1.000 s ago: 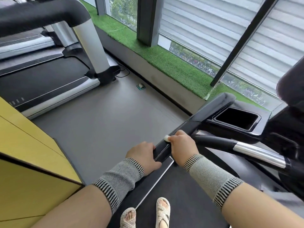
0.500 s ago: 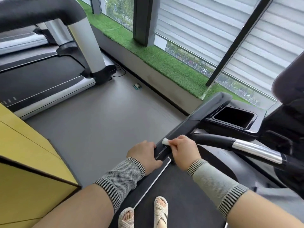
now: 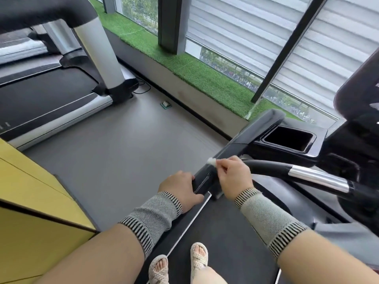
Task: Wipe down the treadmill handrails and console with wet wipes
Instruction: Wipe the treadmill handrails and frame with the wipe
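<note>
My right hand [image 3: 232, 178] has fingers and thumb curled into a pinch on a wadded wet wipe [image 3: 211, 161], pressing it against the top face of the black left handrail [image 3: 242, 143]. Only a small white end of the wipe shows past the fingertips. Wrist cocked, knuckles up, forearm coming in from lower right in a knit wrist sleeve [image 3: 266, 217].

Handling, as I judge it: the wipe is soft, limp and very light, likely damp, so it will bunch or slip free unless kept balled under the fingertips. Best held by the folded middle, with a flat pad of it facing the rail. The handrail itself looks rigid and smooth; it should take firm pressure.

My left hand [image 3: 180, 190] grips the near end of that same handrail, fingers wrapped over its outer edge, thumb on the inner side, steadying.

Further along the handrail from the wipe: the cup-holder recess [image 3: 288, 138] and the console housing [image 3: 357, 107], neither touched now. Just inboard of the handrail runs a curved grip bar with a chrome section [image 3: 315, 177].
</note>
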A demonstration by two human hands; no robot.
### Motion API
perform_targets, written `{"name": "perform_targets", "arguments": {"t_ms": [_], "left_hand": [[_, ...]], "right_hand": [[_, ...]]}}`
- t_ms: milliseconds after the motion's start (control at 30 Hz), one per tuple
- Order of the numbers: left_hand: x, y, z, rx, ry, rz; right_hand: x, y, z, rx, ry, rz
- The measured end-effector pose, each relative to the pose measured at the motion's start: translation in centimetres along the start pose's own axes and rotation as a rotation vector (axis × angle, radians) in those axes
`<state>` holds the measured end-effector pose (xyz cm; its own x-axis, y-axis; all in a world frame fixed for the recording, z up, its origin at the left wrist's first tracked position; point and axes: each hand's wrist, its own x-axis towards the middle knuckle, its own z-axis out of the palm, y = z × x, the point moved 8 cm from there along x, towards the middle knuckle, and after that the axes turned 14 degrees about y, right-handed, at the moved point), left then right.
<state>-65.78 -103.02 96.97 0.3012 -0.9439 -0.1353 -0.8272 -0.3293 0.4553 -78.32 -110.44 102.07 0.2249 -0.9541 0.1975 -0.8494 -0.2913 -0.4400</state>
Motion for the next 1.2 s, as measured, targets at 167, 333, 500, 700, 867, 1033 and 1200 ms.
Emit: {"name": "perform_targets", "arguments": {"t_ms": [167,333,500,700,867,1033,1200], "left_hand": [[-0.5,-0.1,0.1,-0.019,-0.005,-0.024],[-0.6,0.0,-0.2,-0.017,-0.006,-0.070],[-0.9,0.4,-0.5,0.001,0.029,-0.096],[-2.0,-0.5,-0.3,0.018,0.041,-0.159],[-2.7,-0.5,-0.5,0.055,0.018,-0.142],[-3.1,-1.3,-0.2,0.062,0.011,-0.099],[-3.1,-1.7,0.1,0.020,0.028,-0.086]], "right_hand": [[1.3,0.3,1.7,-0.215,-0.109,-0.050],[-2.5,-2.5,3.5,-0.117,-0.257,-0.270],[0.9,-1.0,1.6,-0.092,-0.186,-0.225],[-2.1,-1.8,3.8,-0.095,-0.254,-0.293],[-1.8,-2.7,2.7,-0.072,-0.286,-0.353],[-0.3,-0.4,1.6,-0.085,-0.098,-0.146],[-5.0,-3.0,3.7,-0.012,-0.231,-0.197]]}}
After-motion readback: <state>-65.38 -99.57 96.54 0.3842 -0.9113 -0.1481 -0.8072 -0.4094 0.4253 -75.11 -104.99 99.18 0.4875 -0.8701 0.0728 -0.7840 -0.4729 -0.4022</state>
